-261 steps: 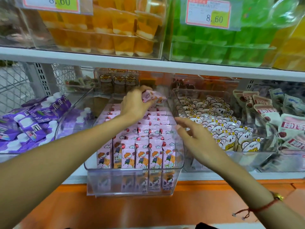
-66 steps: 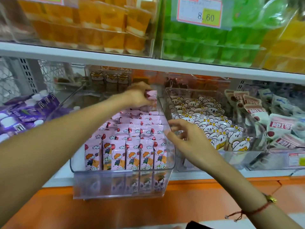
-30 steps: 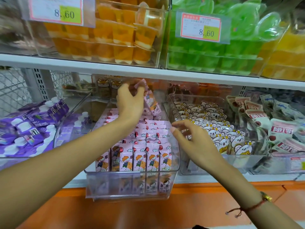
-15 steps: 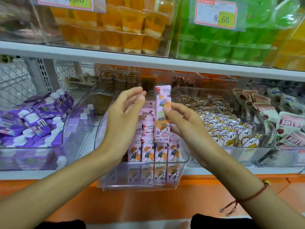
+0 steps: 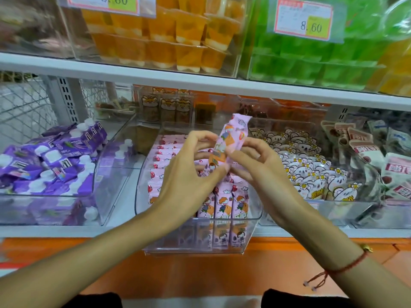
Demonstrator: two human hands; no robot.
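Left hand (image 5: 189, 174) and right hand (image 5: 264, 172) pinch one pink packet (image 5: 229, 138) between them, held roughly upright above the clear bin (image 5: 195, 238). The rows of packets (image 5: 224, 201) below look tidy already, and this one, I judge, is not yet slotted in.

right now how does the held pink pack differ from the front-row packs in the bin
The held pack is above the clear bin, pinched by left hand and right hand; the front-row packs stand inside it. The held pack tilts; the front-row packs are upright. Same pink cartoon wrapper.
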